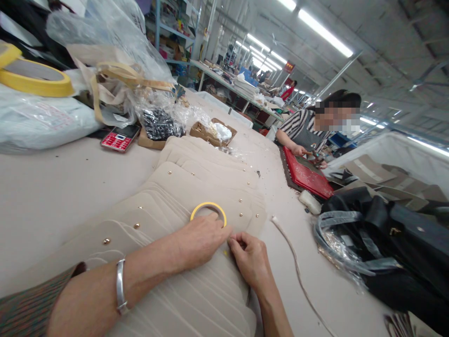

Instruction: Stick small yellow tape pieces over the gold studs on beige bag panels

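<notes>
A roll of yellow tape (199, 207) stands at my left hand (205, 234), which is closed around its near part. Close beside it, my right hand (250, 255) has thumb and forefinger pinched together; whatever is between them is too small to name. A small yellow spot (225, 252) shows just below the fingertips. Under both hands lie overlapping beige panels (168, 187), fanned out in a long row, several of them with small gold-coloured studs (136, 226).
Yellow tape rolls (37, 86) lie on plastic bags at the left. A red-keyed phone (120, 138) and a cardboard box (201, 131) sit behind the panels. A cord (296, 262) and black bags (396, 243) lie right. Across the table a person (305, 126) works over a red piece (308, 178).
</notes>
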The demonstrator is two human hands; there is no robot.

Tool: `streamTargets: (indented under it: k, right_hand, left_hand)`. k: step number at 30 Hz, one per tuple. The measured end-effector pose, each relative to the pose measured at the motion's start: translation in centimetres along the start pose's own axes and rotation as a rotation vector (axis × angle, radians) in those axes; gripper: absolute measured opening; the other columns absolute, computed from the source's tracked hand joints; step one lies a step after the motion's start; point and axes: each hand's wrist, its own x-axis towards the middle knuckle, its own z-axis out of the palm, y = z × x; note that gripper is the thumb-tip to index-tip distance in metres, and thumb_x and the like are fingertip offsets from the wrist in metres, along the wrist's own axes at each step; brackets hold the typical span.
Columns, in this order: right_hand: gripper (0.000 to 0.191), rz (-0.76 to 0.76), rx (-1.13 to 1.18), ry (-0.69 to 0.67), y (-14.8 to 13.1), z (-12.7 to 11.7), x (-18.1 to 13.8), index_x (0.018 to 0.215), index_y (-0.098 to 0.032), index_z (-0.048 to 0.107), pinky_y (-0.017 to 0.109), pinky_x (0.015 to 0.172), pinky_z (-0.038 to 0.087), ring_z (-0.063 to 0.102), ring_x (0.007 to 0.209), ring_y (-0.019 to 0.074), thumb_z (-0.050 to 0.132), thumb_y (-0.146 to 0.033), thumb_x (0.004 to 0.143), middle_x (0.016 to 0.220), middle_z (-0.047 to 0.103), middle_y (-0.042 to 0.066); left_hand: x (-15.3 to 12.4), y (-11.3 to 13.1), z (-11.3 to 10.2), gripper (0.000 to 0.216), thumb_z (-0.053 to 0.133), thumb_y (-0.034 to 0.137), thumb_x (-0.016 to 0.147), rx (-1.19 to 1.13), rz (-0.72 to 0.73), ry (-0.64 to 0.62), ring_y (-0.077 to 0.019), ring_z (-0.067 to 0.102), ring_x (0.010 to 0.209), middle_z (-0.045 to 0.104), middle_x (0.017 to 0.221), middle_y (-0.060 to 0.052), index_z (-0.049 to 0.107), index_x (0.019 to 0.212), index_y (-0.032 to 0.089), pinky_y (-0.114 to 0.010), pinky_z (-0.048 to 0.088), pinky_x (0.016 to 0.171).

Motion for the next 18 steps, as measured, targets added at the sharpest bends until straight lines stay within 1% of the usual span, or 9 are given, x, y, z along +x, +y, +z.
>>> streamTargets:
  k: [4,7,9,14,16,18]
  right_hand:
    - [0.021,0.029,0.016,-0.05,0.1,-0.3,0.5,0.066,-0.017,0.069,0.021,0.051,0.037,0.053,0.051,0.0123,0.055,-0.026,0.079,0.056,0.064,-0.001]
    - [0.021,0.124,0.125,-0.135,0.7,-0.4,1.1,0.067,-0.015,0.068,0.02,0.046,0.035,0.048,0.045,0.0109,0.056,-0.028,0.077,0.05,0.059,-0.002]
    - [0.02,0.153,0.181,-0.164,1.2,-0.3,1.4,0.068,-0.015,0.068,0.019,0.044,0.035,0.047,0.043,0.0103,0.057,-0.029,0.077,0.048,0.058,-0.003]
    - [0.018,0.072,0.086,-0.144,0.9,-0.6,1.6,0.065,-0.015,0.071,0.018,0.043,0.031,0.048,0.045,0.0101,0.059,-0.024,0.076,0.05,0.061,-0.002]
    - [0.018,0.053,0.038,-0.144,0.4,-0.8,1.5,0.065,-0.016,0.072,0.019,0.045,0.032,0.052,0.048,0.0115,0.06,-0.022,0.076,0.052,0.064,-0.001]
    - [0.018,0.003,-0.027,-0.114,-0.1,-0.8,1.3,0.066,-0.018,0.073,0.021,0.049,0.036,0.057,0.052,0.0134,0.06,-0.02,0.077,0.057,0.068,0.0]
  left_hand:
    - [-0.5,-0.1,-1.0,0.015,0.049,0.006,0.085,0.019,0.059,-0.03,-0.0231,0.057,0.073,0.064,0.077,-0.006,0.058,0.083,0.017,-0.032,0.037,0.059]
    - [-0.6,-0.3,-1.4,0.013,0.048,0.012,0.09,0.002,0.073,-0.012,-0.0226,0.058,0.07,0.064,0.076,-0.006,0.059,0.084,0.017,-0.032,0.037,0.058]
    - [-0.7,-0.5,-1.6,0.012,0.05,0.015,0.09,-0.018,0.078,0.005,-0.0226,0.059,0.069,0.064,0.075,-0.006,0.059,0.083,0.017,-0.032,0.037,0.057]
    - [-0.9,-0.7,-1.7,0.011,0.052,0.02,0.091,-0.041,0.12,0.04,-0.0234,0.06,0.071,0.065,0.078,-0.006,0.06,0.084,0.017,-0.032,0.04,0.059]
    - [-0.9,-0.8,-1.6,0.013,0.052,0.021,0.091,-0.046,0.129,0.043,-0.0234,0.06,0.071,0.066,0.078,-0.006,0.06,0.082,0.018,-0.032,0.041,0.061]
    - [-1.0,-0.9,-1.5,0.013,0.053,0.021,0.09,-0.058,0.134,0.05,-0.0228,0.06,0.071,0.065,0.076,-0.006,0.06,0.08,0.018,-0.032,0.041,0.061]
